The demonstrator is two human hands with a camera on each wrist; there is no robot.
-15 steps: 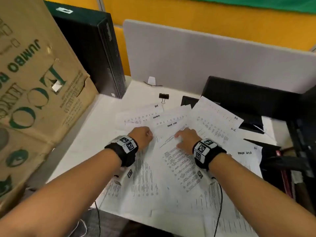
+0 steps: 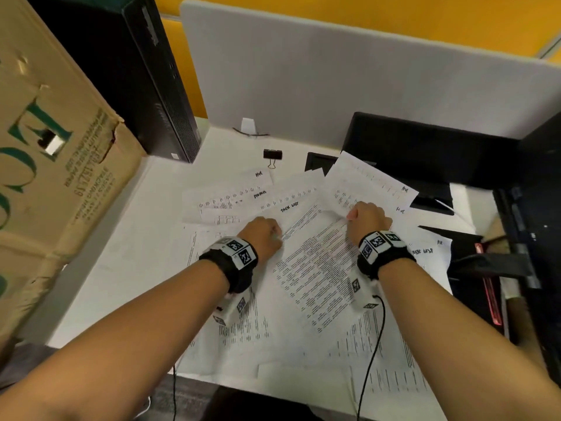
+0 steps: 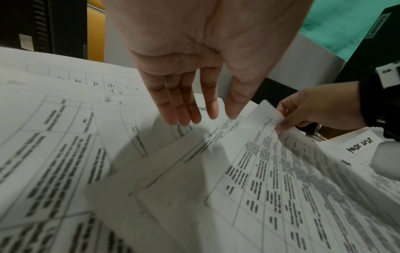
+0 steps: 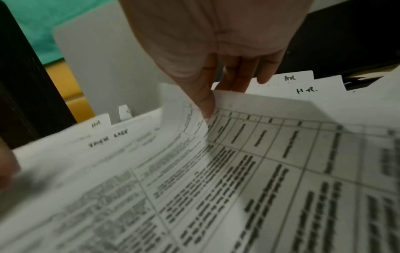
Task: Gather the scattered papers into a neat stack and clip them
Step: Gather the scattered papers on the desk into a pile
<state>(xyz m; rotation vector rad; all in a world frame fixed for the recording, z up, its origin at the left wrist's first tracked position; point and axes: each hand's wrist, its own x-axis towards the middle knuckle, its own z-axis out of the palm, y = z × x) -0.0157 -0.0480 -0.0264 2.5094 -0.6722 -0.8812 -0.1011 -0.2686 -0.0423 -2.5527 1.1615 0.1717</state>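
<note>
Both forearms reach in from the bottom of the head view, wrists over the mid-frame paper spread. Left hand (image 2: pixel 263 237): fingers straight and together, tips pointing down at the sheets, gripping nothing (contact with the paper can't be confirmed from the left wrist view). Right hand (image 2: pixel 368 218): thumb and fingers pinch the far corner of the top sheet (image 2: pixel 315 262), that corner curled up off the pile. The rest of the papers (image 2: pixel 243 329) lie fanned and overlapping on the white surface (image 2: pixel 121 268), centre to lower right. Binder clip (image 2: pixel 272 155) sits alone at upper centre, clear of the sheets. Versus 0.5 s ago: right hand has shifted right and away from the left, and gone from resting on the sheets to pinching.
</note>
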